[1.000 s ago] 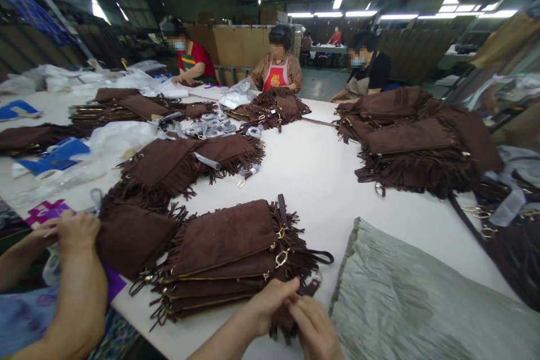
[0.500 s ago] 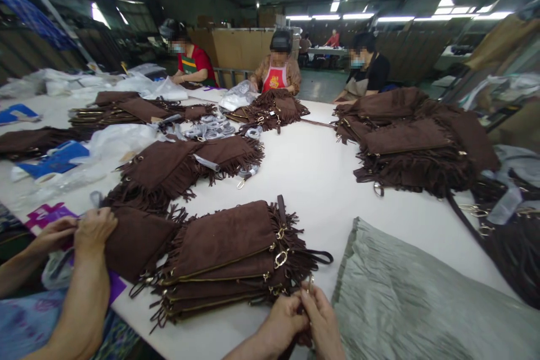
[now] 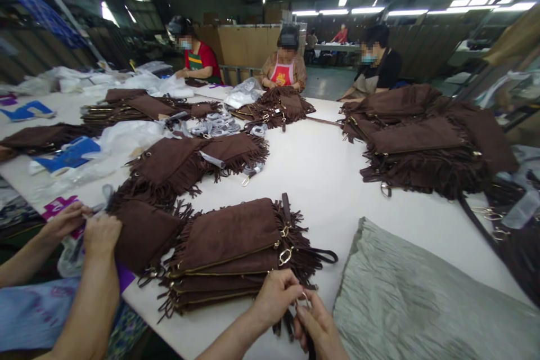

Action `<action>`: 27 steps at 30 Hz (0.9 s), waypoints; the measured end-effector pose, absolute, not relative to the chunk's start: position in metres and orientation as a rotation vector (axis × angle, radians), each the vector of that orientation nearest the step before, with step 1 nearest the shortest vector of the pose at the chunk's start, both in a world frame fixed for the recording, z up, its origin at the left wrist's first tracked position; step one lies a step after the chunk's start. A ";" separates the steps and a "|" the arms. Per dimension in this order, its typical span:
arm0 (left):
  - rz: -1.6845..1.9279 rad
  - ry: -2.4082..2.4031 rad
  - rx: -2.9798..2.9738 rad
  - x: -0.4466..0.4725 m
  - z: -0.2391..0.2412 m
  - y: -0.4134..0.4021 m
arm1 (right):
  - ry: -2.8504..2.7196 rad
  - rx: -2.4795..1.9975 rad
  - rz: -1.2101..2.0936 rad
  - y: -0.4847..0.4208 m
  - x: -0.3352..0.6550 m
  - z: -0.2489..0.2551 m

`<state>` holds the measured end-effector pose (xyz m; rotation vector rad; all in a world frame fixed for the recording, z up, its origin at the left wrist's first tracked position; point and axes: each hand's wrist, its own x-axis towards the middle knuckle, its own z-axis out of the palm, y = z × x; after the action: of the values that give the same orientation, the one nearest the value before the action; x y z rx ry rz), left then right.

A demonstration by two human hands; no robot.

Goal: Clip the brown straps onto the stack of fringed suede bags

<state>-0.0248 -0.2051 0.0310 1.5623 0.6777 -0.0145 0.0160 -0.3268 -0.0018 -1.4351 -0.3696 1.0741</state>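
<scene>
We pinch a gold-coloured metal clasp (image 3: 304, 299) between the fingertips of our left hand (image 3: 274, 292) and right hand (image 3: 318, 323); a dark strap (image 3: 311, 349) hangs below the right hand; our fingers partly cover the clasp; we locate it at the near right corner of a stack of fringed brown bags (image 3: 230, 233); this stack lies on the white worktop (image 3: 312, 180); a grey-green sheet (image 3: 422, 292) lies just right of our hands.

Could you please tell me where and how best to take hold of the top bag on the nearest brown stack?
I'd take the top bag by its zipped edge, from the near side: that edge faces the wearer, while loose fringe crowds both ends.
</scene>
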 end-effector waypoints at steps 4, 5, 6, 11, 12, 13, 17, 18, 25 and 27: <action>-0.137 0.674 1.589 -0.027 0.024 -0.208 | -0.373 -1.518 1.028 -0.331 0.013 -0.010; -0.152 0.667 1.569 -0.027 0.022 -0.210 | -0.372 -1.515 1.035 -0.333 0.012 -0.013; -0.166 0.669 1.539 -0.028 0.020 -0.211 | -0.386 -1.523 1.045 -0.334 0.011 -0.017; -0.244 0.751 1.555 -0.031 0.010 -0.216 | -0.716 -1.890 0.617 -0.340 0.010 -0.042; -0.262 0.772 1.568 -0.031 0.009 -0.216 | -0.804 -1.966 0.462 -0.342 0.009 -0.048; -0.281 0.785 1.568 -0.032 0.007 -0.216 | -0.885 -2.018 0.337 -0.343 0.009 -0.054; -0.306 0.752 1.531 -0.037 0.006 -0.215 | -1.095 -2.085 0.242 -0.350 0.004 -0.074; -0.302 0.743 1.526 -0.038 0.005 -0.215 | -1.112 -2.096 0.263 -0.352 0.002 -0.078; -0.287 0.780 1.526 -0.043 0.001 -0.223 | -1.083 -2.164 0.299 -0.360 -0.009 -0.098; -0.293 0.806 1.555 -0.041 -0.001 -0.225 | -1.044 -2.189 0.301 -0.357 -0.011 -0.098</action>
<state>-0.0413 -0.2247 -0.0011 1.5552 0.8061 -0.2927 -0.0112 -0.3573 -0.0980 -2.1892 -1.0443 0.3012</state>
